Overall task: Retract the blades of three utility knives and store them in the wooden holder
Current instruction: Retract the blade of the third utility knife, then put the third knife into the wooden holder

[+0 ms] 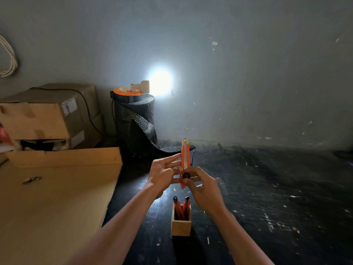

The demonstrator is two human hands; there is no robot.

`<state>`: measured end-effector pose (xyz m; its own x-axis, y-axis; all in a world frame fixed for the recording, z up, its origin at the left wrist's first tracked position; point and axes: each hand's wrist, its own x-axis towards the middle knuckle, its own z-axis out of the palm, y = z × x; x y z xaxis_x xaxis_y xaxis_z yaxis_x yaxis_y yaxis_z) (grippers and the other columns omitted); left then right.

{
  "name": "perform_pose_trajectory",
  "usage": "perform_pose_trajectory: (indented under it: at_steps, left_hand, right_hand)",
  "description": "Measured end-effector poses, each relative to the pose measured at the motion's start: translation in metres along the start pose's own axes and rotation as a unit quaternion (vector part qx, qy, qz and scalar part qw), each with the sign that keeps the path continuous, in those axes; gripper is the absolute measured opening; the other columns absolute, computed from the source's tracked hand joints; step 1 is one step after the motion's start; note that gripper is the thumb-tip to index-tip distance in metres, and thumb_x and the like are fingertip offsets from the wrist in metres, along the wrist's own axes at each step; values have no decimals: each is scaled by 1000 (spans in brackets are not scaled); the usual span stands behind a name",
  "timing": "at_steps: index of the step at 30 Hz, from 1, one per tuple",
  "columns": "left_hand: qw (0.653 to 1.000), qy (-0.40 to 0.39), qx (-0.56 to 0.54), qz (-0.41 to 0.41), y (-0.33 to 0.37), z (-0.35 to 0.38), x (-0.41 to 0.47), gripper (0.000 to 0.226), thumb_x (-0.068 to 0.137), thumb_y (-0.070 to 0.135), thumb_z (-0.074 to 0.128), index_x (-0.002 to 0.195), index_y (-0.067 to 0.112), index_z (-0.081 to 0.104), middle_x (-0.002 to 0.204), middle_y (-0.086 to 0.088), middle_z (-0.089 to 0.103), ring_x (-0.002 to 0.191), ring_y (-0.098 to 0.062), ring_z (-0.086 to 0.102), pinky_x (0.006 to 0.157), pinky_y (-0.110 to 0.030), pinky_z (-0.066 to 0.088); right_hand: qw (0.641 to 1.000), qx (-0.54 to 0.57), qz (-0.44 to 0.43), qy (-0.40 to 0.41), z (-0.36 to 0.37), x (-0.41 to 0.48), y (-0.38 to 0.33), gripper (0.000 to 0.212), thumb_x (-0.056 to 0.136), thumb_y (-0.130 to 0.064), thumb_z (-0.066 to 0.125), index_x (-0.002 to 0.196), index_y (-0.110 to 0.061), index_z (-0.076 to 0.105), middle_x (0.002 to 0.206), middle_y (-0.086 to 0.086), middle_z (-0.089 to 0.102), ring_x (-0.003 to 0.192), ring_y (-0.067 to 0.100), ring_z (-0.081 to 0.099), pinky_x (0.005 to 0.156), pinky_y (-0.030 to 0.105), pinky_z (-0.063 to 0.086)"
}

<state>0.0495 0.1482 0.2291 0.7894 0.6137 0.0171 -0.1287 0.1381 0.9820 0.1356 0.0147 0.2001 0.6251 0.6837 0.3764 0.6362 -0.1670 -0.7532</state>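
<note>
Wooden holder (181, 224) upright on dark, paint-flecked floor (267, 188), two orange knives (181, 206) standing in it, black ends up. Left of holder, flat cardboard sheet (57, 197); beyond that, stacked cardboard boxes (47, 113), label too blurred to read. Farther behind holder, black bubble-wrap roll (136, 121) topped by orange cable reel (128, 91) and a glaring lamp (160, 83). Nothing between hands and holder. Above holder, third orange knife (185, 161) held upright, bit of blade (185, 141) showing at top. Left hand (164, 173) steadying body from left, fingers partly open, fingertips on casing. Right hand (202, 185) curled around lower end, thumb by black slider knob (186, 175).
</note>
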Motion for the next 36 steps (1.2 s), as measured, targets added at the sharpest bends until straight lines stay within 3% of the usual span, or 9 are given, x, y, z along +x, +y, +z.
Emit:
perform_pose_trajectory:
  at_steps: [3, 7, 14, 17, 19, 22, 28, 32, 36]
  left_hand:
    - [1000, 7, 4, -5, -4, 0, 5, 47, 89, -17, 64, 123, 13, 72, 100, -6, 82, 89, -29, 80, 67, -44, 66]
    - [1000, 7, 5, -12, -10, 0, 9, 46, 89, -18, 63, 121, 14, 73, 100, -7, 82, 89, -29, 80, 67, -44, 66]
    - [999, -5, -6, -37, -40, -10, 16, 46, 87, -13, 70, 123, 14, 71, 108, -13, 80, 94, -33, 79, 71, -48, 66]
    - [998, 12, 22, -51, -68, -16, 26, 42, 86, -12, 71, 121, 9, 72, 104, -12, 81, 93, -32, 79, 81, -49, 64]
    - [993, 72, 80, -50, -92, -22, 33, 37, 87, -9, 70, 121, 5, 74, 102, -10, 81, 94, -26, 78, 87, -47, 63]
    - [970, 138, 195, -41, -122, -31, 32, 36, 86, 0, 73, 121, 10, 73, 111, -7, 78, 102, -19, 75, 92, -45, 62]
    - [938, 99, 318, -97, -174, -32, 15, 68, 76, 23, 88, 137, 12, 61, 131, -4, 69, 117, -17, 66, 102, -36, 54]
    - [923, 69, 352, -141, -198, -31, 12, 72, 72, 24, 90, 138, 18, 63, 130, 0, 71, 120, -15, 66, 106, -38, 52]
    - [922, 69, 352, -145, -210, -30, 11, 61, 73, 11, 88, 130, 23, 70, 121, 0, 76, 115, -14, 69, 101, -26, 52]
  right_hand:
    - [1000, -7, 2, 1, 4, 1, 6, 23, 93, -27, 69, 95, -44, 54, 88, -37, 59, 83, -20, 60, 65, 5, 44]
    - [1000, -9, 9, 18, 15, 2, 16, 13, 92, -27, 69, 101, -29, 60, 98, -19, 68, 82, -6, 63, 71, 10, 46]
    - [990, 111, 90, -11, 13, 26, 26, 39, 94, -30, 70, 127, -33, 48, 99, -14, 70, 86, -1, 69, 68, 17, 55]
    - [992, 83, 87, -27, 25, 36, 47, 21, 94, -16, 69, 114, -23, 65, 93, -6, 76, 83, 10, 75, 72, 33, 64]
    - [990, 76, 115, -31, 34, 37, 62, 12, 94, -14, 67, 105, -19, 68, 88, -1, 77, 75, 14, 76, 71, 42, 65]
    - [987, 44, 151, -42, 44, 34, 86, 13, 93, -7, 66, 97, -20, 63, 86, 1, 73, 74, 17, 75, 67, 40, 63]
    - [975, -10, 204, -83, 63, 15, 126, 8, 92, -13, 69, 93, -19, 64, 85, -6, 72, 79, 10, 70, 61, 17, 49]
    - [966, -36, 231, -115, 74, 5, 144, 5, 90, -22, 69, 89, -26, 67, 88, -9, 74, 83, 10, 69, 68, 27, 52]
    - [955, -68, 246, -153, 79, 0, 152, 7, 89, -21, 68, 94, -25, 70, 91, -6, 75, 86, 14, 70, 79, 39, 58]
